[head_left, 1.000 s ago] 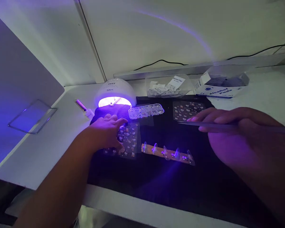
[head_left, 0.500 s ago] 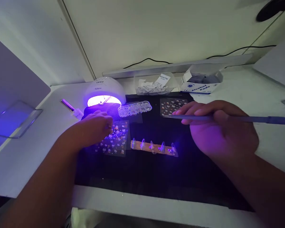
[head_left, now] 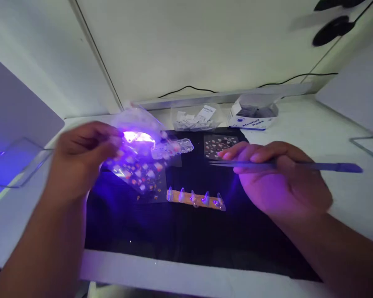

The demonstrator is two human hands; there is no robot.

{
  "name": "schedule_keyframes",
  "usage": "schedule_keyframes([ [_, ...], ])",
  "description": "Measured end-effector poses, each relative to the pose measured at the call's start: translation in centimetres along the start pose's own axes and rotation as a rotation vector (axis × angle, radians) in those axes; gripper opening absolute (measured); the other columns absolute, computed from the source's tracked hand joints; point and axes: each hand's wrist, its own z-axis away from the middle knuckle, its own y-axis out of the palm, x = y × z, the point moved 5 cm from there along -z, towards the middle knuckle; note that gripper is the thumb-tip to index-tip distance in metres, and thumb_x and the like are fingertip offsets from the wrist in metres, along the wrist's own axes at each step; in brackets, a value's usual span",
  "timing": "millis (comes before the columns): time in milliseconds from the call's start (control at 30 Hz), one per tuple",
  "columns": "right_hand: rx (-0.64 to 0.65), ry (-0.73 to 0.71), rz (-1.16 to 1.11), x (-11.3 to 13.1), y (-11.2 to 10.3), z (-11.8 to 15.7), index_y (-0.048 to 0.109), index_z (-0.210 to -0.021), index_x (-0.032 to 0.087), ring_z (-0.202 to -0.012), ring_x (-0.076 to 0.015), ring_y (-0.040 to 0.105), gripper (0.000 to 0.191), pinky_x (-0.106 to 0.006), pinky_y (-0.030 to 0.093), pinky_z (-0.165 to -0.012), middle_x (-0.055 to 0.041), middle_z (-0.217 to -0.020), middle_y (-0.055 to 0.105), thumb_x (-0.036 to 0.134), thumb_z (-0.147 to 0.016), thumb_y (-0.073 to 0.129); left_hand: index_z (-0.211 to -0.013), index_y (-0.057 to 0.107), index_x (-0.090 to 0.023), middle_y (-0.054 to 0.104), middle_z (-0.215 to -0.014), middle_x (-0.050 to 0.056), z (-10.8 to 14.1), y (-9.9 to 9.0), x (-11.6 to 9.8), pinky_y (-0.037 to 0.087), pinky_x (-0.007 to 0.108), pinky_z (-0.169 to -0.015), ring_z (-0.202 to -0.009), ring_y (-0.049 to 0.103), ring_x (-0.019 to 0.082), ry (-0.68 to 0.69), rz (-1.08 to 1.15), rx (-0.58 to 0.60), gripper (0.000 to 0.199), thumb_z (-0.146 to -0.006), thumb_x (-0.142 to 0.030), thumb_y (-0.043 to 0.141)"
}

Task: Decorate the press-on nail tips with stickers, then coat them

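Note:
My left hand pinches the edge of a clear nail sticker sheet printed with small pale and red figures, raised and blurred in front of the lit nail lamp. Slim pointed tweezers lie across the fingers of my right hand, tips pointing left. Below and between the hands, a tan strip bears several clear nail tips standing up, some with shiny bits. Under the tweezers' tips is a second sticker sheet. Behind the raised sheet sits a clear lidded case, partly covered.
A black mat covers the middle of the white table. At the back stand a clear tub of white packets and an open alcohol pads box. A black cable runs along the wall.
My left hand has lifted the sticker sheet off the mat, up and leftward, so it now covers part of the lamp. My right hand keeps the tweezers in nearly the same pose. The view has shifted slightly.

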Motion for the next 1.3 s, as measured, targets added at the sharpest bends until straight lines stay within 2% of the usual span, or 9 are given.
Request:
schedule_keyframes([
  [67,0.039,0.039,-0.081,0.4,0.4,0.3,0.083,-0.089,0.025,-0.086,-0.0227,0.072,0.019,-0.040,0.059,-0.091,-0.0030,-0.072,0.075,0.037,-0.091,0.069,-0.078,0.081,-0.023,0.072,-0.065,-0.005,0.2,1.8,1.2,0.047,0.020,-0.048,-0.052,0.059,0.008,-0.085,0.025,0.135,0.016,-0.068,-0.013,0.088],
  [133,0.112,0.083,-0.119,0.7,1.1,0.7,0.082,-0.093,0.026,-0.090,-0.0226,0.071,0.019,-0.041,0.059,-0.096,-0.0026,-0.076,0.074,0.036,-0.094,0.066,-0.076,0.080,-0.021,0.071,-0.065,-0.004,0.7,3.8,2.4,0.048,0.017,-0.051,-0.054,0.059,0.007,-0.234,0.117,0.315,0.016,-0.067,-0.009,0.086],
  [233,0.216,0.157,-0.109,1.0,2.4,1.4,0.082,-0.095,0.028,-0.095,-0.0228,0.070,0.020,-0.042,0.058,-0.097,-0.0022,-0.078,0.073,0.039,-0.096,0.065,-0.075,0.079,-0.017,0.070,-0.063,-0.003,1.4,5.9,2.8,0.048,0.017,-0.051,-0.053,0.059,0.007,-0.304,0.164,0.412,0.012,-0.067,-0.010,0.084],
  [333,0.269,0.214,-0.109,0.9,3.4,2.2,0.082,-0.095,0.030,-0.094,-0.0217,0.069,0.020,-0.038,0.060,-0.088,-0.0016,-0.074,0.070,0.042,-0.097,0.066,-0.078,0.078,-0.014,0.069,-0.064,-0.002,2.1,7.4,3.2,0.048,0.018,-0.051,-0.054,0.058,0.008,-0.355,0.208,0.459,0.013,-0.068,-0.010,0.084],
  [533,0.234,0.232,-0.081,0.5,3.8,2.8,0.081,-0.093,0.029,-0.089,-0.0211,0.070,0.019,-0.036,0.061,-0.080,-0.0017,-0.075,0.070,0.042,-0.095,0.068,-0.101,0.068,-0.018,0.064,-0.063,-0.007,2.9,8.6,3.9,0.047,0.016,-0.050,-0.053,0.057,0.007,-0.343,0.360,0.390,0.032,-0.072,-0.015,0.083],
  [633,0.201,0.204,-0.060,0.5,3.3,2.5,0.082,-0.095,0.028,-0.089,-0.0210,0.070,0.019,-0.036,0.061,-0.082,-0.0018,-0.074,0.070,0.041,-0.095,0.068,-0.111,0.063,-0.021,0.070,-0.076,-0.005,3.2,8.4,4.0,0.052,0.016,-0.057,-0.062,0.063,0.007,-0.324,0.439,0.343,0.046,-0.071,-0.013,0.084],
  [767,0.186,0.158,-0.052,0.4,2.6,2.1,0.082,-0.096,0.027,-0.088,-0.0212,0.070,0.019,-0.036,0.060,-0.081,-0.0025,-0.073,0.071,0.036,-0.096,0.066,-0.115,0.063,-0.023,0.072,-0.086,-0.003,3.7,8.2,3.6,0.057,0.018,-0.061,-0.070,0.067,0.009,-0.267,0.576,0.349,0.056,-0.067,-0.005,0.086],
  [1067,0.113,0.128,-0.025,0.5,2.0,2.1,0.082,-0.093,0.026,-0.087,-0.0212,0.070,0.017,-0.036,0.060,-0.083,-0.0021,-0.074,0.070,0.036,-0.094,0.068,-0.121,0.063,-0.030,0.067,-0.085,-0.005,4.7,9.0,3.9,0.055,0.018,-0.060,-0.068,0.059,0.008,-0.204,0.625,0.337,0.054,-0.078,-0.004,0.083],
  [1300,0.157,0.091,0.078,0.9,2.2,2.0,0.082,-0.095,0.028,-0.086,-0.0210,0.070,0.021,-0.037,0.061,-0.083,-0.0026,-0.075,0.073,0.040,-0.096,0.066,-0.115,0.065,-0.031,0.064,-0.083,-0.005,5.1,8.8,4.2,0.053,0.016,-0.067,-0.072,0.059,0.008,-0.152,0.561,0.316,0.042,-0.083,-0.005,0.078],
])
